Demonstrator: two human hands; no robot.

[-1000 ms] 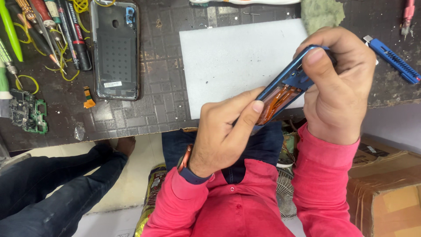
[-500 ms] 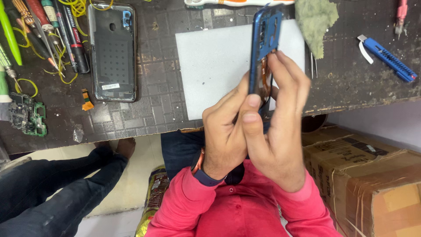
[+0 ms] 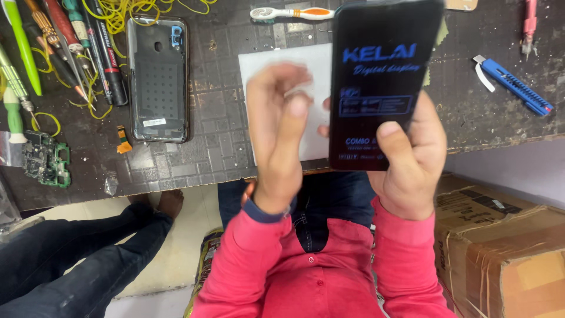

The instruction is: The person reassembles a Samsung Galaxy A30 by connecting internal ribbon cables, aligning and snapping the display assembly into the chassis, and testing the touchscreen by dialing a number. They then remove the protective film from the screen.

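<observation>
Right hand point(image 3: 406, 168) wrapped around the lower end of a black phone screen point(image 3: 379, 82), thumb pressed on its front face, wrist bent up over the near edge of the workbench point(image 3: 482, 121). Left hand point(image 3: 279, 126) blurred, empty, fingers loosely extended and raised just beside the screen's left side, not touching it. White sheet point(image 3: 276, 59) beneath both. Phone back cover point(image 3: 158, 79) well apart toward the bench's left end.

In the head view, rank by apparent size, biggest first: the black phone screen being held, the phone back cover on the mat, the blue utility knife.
1. Black phone screen, though nearer the camera.
2. Phone back cover.
3. Blue utility knife.
</observation>
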